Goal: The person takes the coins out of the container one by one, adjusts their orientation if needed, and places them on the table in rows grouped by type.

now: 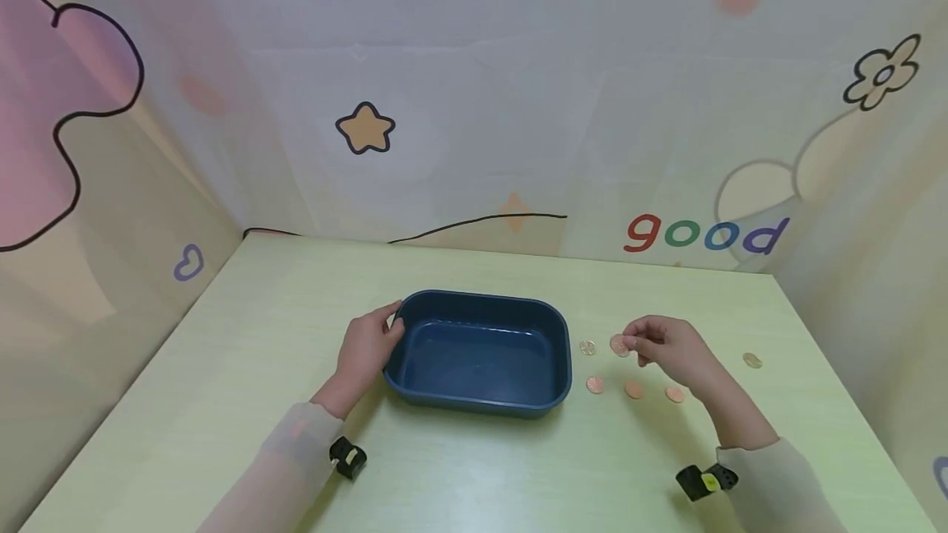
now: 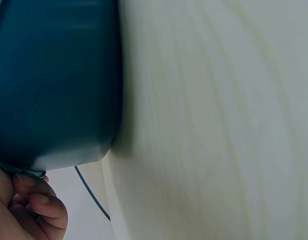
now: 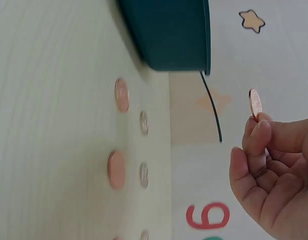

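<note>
A dark blue rectangular plastic basin (image 1: 480,364) sits on the table, its inside bare. My left hand (image 1: 369,350) grips the basin's left rim, fingers curled over the edge; the left wrist view shows its curled fingers (image 2: 46,205) at the basin's corner. To the right of the basin, my right hand (image 1: 670,348) pinches a copper-coloured coin (image 3: 255,103) between thumb and fingertips, raised above the table. Below that hand lie copper coins (image 1: 595,385) in a loose row. A paler gold-toned coin (image 1: 587,347) lies close to the basin's right side.
Another gold-toned coin (image 1: 752,360) lies farther right, beyond my right hand. The pale wood-grain table (image 1: 222,401) meets a printed cloth backdrop (image 1: 474,105) at the back and sides. A black device (image 1: 348,457) is strapped at each wrist.
</note>
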`<action>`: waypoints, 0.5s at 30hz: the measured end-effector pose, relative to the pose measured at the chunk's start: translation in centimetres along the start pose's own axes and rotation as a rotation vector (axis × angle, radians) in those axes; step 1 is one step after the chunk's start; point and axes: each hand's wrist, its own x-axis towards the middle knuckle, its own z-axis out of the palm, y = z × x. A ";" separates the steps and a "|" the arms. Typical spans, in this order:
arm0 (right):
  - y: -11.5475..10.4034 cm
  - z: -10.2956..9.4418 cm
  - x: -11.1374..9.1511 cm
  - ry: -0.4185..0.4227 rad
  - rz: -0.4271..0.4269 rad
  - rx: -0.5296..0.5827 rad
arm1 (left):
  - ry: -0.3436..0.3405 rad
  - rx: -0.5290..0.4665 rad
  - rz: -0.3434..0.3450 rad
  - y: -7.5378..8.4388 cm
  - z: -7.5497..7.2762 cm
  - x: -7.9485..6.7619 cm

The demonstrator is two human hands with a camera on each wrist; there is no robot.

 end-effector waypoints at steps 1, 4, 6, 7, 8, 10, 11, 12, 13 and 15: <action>0.4 -0.2 -0.2 0.006 0.013 -0.003 | -0.003 -0.003 -0.002 0.0 0.0 0.0; 1.6 -0.9 -0.9 0.027 0.054 -0.014 | -0.010 -0.007 -0.009 0.0 -0.1 -0.1; 2.5 -1.5 -1.2 0.038 0.078 -0.027 | -0.012 -0.007 -0.012 0.0 -0.1 -0.2; 2.9 -1.9 -1.4 0.043 0.085 -0.033 | -0.012 -0.007 -0.014 0.0 -0.1 -0.2; 3.4 -2.3 -1.6 0.049 0.094 -0.042 | -0.010 -0.007 -0.012 0.1 -0.1 -0.2; 4.4 -3.2 -1.9 0.061 0.113 -0.046 | -0.004 -0.009 -0.007 0.1 -0.1 -0.2; 4.9 -3.7 -2.1 0.065 0.124 -0.046 | 0.001 -0.011 -0.002 0.1 -0.1 -0.2; 5.5 -4.2 -2.3 0.072 0.137 -0.046 | 0.004 -0.014 0.000 0.2 0.0 -0.2; 6.0 -4.6 -2.5 0.077 0.150 -0.046 | 0.005 -0.016 0.002 0.2 0.0 -0.3; 7.1 -5.4 -2.8 0.089 0.175 -0.046 | 0.004 -0.018 0.003 0.2 0.1 -0.3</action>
